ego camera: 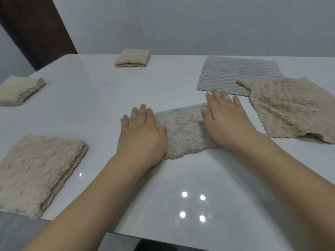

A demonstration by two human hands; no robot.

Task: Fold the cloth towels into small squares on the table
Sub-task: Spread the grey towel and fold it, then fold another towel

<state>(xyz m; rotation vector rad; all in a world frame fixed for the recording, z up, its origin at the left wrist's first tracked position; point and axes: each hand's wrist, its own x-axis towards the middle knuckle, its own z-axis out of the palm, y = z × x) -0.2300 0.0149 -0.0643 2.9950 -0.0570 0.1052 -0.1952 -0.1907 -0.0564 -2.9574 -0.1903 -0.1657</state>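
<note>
A folded grey towel [181, 130] is pressed flat on the white table [181, 178] by the left hand [141, 134] and right hand [224, 120]; fingers are held straight on both.

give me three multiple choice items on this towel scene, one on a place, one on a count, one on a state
1. Where does the flat grey towel lie?
A. far right of the table
B. near left corner
C. on the floor

2. How many folded beige towels lie on the left?
A. one
B. three
C. five

3. How do both hands lie on the middle towel?
A. fists clenched
B. flat, fingers straight
C. lifted above it

Answers:
1 A: it lies spread out beyond the right hand, beside the unfolded beige towel.
2 B: near, middle, far.
3 B: the left hand and the right hand press it flat.
</note>
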